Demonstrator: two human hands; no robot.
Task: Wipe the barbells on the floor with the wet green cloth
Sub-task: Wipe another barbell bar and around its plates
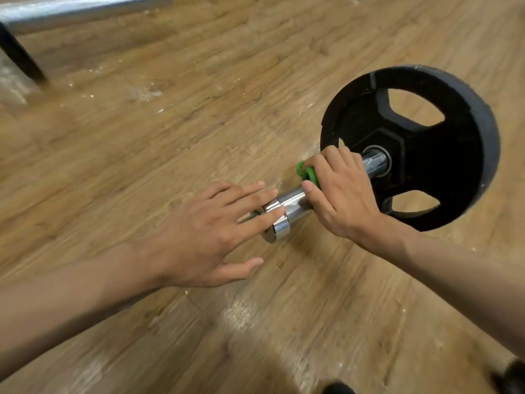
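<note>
Your right hand [341,191] grips the wet green cloth [306,173] around the chrome barbell sleeve [292,204], beside the black rubber weight plate [426,155]. Your left hand [204,231] lies spread, fingers straight on the sleeve's end collar away from the plate; press there and twist the cloth right around.

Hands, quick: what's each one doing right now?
Left hand: open, straight fingers touching the bar end.
Right hand: closed round the green cloth on the bar.

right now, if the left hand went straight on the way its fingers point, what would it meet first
Its fingers are at the chrome sleeve end; going on, the left hand would probably meet the thumb of the right hand, which grips the green cloth.
</note>
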